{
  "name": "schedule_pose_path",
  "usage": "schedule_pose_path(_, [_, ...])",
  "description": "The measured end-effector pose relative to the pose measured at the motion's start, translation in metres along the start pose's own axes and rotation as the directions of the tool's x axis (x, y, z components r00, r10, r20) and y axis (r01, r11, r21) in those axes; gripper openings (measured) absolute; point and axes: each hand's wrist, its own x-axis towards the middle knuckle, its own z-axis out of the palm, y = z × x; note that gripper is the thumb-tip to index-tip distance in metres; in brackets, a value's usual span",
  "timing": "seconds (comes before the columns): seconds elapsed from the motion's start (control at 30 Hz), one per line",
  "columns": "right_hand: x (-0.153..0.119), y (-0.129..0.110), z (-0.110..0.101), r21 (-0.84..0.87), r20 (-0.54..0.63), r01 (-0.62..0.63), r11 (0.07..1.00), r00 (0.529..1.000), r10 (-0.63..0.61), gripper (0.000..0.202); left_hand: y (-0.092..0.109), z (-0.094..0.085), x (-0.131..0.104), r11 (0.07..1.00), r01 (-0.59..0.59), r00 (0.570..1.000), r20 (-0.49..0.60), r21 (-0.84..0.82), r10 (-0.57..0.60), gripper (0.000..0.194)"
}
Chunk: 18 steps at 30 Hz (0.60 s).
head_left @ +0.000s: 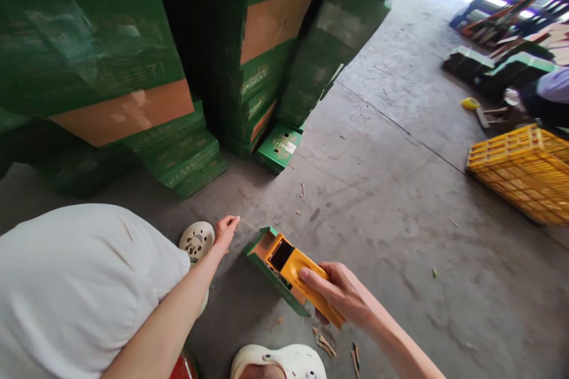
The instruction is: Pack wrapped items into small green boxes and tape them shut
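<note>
My right hand (335, 290) grips a yellow-orange hand tool (306, 278), long and flat with a dark rectangular window near its far end; its exact kind is unclear. Just behind and under the tool is a small green cardboard piece (278, 290) with a brown inner side. Whether the hand holds that piece too, I cannot tell. My left hand (226, 232) reaches out over the floor beside a white clog (197, 240), its fingers pinched together. Anything between those fingertips is too small to make out.
Stacked green cartons (169, 148) rise ahead and to the left; a small green box (280, 147) lies at their foot. To the right are a yellow plastic crate (520, 172), pallets (515, 0) and part of another person (553, 92). Cardboard scraps (324, 341) litter the concrete.
</note>
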Motion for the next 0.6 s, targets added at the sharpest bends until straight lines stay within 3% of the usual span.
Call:
schedule_pose_path(0.2, [0.003,-0.041,0.004,-0.015,-0.006,-0.062,0.998,0.998,0.062,0.065,-0.012,0.02,-0.007,0.997,0.079,0.991,0.107,-0.013,-0.077,0.049])
schedule_pose_path(0.6, [-0.004,-0.06,0.011,-0.028,-0.039,-0.185,0.982,0.982,0.184,0.064,-0.014,0.045,-0.023,0.98,0.059,0.959,0.263,0.19,-0.109,0.025])
